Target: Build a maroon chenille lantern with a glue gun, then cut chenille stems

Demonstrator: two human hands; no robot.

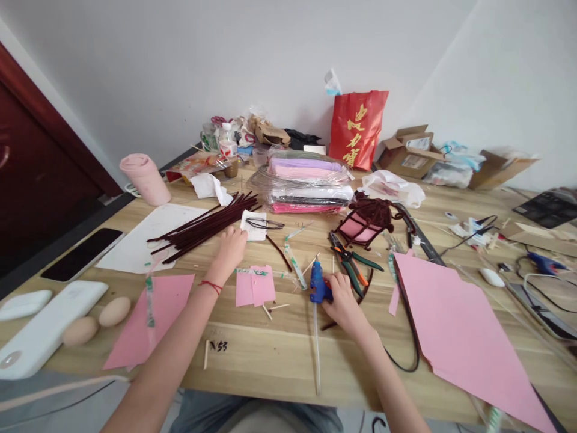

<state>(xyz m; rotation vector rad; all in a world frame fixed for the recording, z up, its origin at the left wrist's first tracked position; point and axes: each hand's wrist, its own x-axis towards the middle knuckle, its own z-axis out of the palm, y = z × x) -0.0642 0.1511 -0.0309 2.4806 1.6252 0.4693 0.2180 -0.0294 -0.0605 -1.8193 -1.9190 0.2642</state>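
My right hand (343,300) is closed around the handle of a blue glue gun (319,287), whose nozzle points away from me. A long clear glue stick (317,349) trails out of its back end towards the table's front edge. My left hand (233,243) has its fingers curled at the near left corner of a white paper square (256,233) with a thin dark wire loop on it. Beside that hand lies a bundle of dark brown pipe cleaners (211,225). Green-handled pliers (349,261) and a brown pipe-cleaner lantern with pink panels (360,225) sit beyond my right hand.
Pink sheets (469,337) lie at right, with smaller pink pieces (255,285) in the middle. At left are a phone (83,255), a white power bank (49,331) and two eggs (115,311). Packed pipe cleaners (309,186) and a red bag (358,129) stand behind.
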